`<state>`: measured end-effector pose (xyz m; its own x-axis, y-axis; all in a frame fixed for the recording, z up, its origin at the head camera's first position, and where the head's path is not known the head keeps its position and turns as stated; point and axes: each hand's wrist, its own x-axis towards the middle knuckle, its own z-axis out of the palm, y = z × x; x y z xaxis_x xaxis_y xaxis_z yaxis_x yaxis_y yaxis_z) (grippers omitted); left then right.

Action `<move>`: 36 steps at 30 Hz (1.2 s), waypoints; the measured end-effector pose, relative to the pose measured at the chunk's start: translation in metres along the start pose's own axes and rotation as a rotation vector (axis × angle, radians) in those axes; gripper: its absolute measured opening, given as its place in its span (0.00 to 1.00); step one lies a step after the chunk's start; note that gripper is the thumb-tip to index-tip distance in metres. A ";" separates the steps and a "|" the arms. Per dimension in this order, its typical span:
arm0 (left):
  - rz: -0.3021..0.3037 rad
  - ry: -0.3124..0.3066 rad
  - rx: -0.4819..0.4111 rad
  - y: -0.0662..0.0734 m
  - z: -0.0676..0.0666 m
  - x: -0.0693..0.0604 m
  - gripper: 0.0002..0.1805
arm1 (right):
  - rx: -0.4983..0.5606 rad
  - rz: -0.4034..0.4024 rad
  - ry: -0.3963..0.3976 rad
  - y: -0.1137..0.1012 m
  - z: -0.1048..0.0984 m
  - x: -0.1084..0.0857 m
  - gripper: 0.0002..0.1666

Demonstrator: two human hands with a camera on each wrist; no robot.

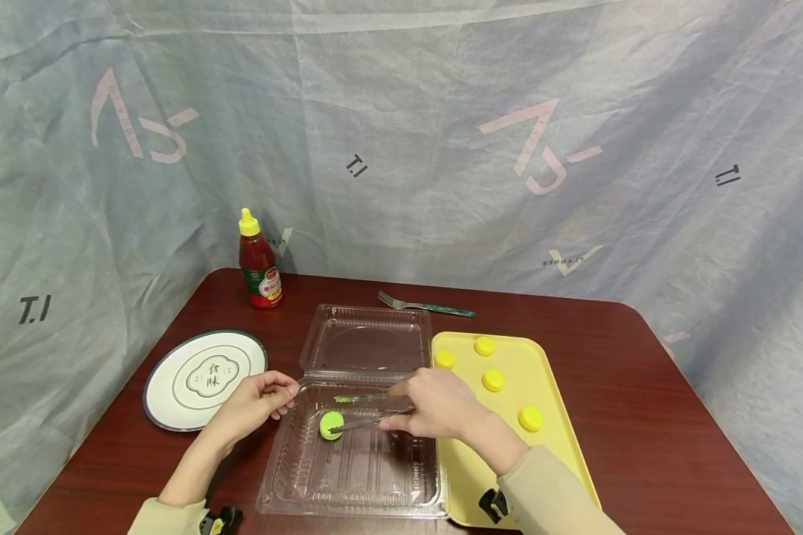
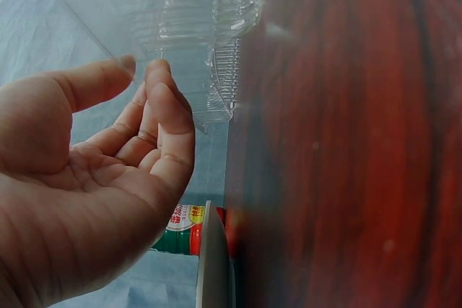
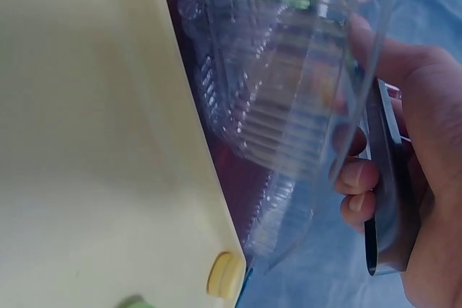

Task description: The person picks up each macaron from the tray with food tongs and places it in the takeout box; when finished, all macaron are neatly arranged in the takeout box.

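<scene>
A clear plastic clamshell container (image 1: pixel 358 483) lies with its lid folded back. Inside its base is a green macaron (image 1: pixel 331 422). My right hand (image 1: pixel 435 405) grips dark metal tongs (image 3: pixel 390 178) above the base. Their arms are spread, and one tip overlaps the macaron in the head view; contact is hard to judge. At the container's upper left corner my left hand (image 1: pixel 257 401) pinches the rim between thumb and index finger. In the left wrist view the other fingers (image 2: pixel 137 142) curl loosely below the rim.
Several yellow macarons (image 1: pixel 493 380) lie on a yellow tray (image 1: pixel 562 453) right of the container. A white plate (image 1: pixel 174 379) rests at left, and a ketchup bottle (image 1: pixel 259 267) stands behind it. Behind the lid is a fork (image 1: pixel 428 305). A grey cloth (image 1: pixel 401 148) hangs behind the table.
</scene>
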<state>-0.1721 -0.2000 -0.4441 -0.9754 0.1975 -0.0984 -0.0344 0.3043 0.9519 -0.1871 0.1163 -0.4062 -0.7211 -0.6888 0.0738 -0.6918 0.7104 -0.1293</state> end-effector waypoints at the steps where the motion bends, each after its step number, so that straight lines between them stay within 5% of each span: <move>1: 0.000 -0.001 0.000 0.000 0.000 0.000 0.13 | 0.002 -0.001 0.003 0.001 -0.001 -0.001 0.31; 28: -0.008 -0.008 0.004 -0.002 -0.001 0.001 0.14 | 0.013 0.075 0.233 0.048 -0.034 -0.050 0.23; 36: -0.005 -0.016 -0.004 -0.003 -0.001 0.001 0.13 | 0.001 0.180 0.213 0.067 -0.044 -0.078 0.22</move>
<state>-0.1729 -0.2020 -0.4463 -0.9717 0.2106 -0.1074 -0.0399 0.3016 0.9526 -0.1791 0.2238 -0.3766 -0.8238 -0.5058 0.2558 -0.5521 0.8184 -0.1597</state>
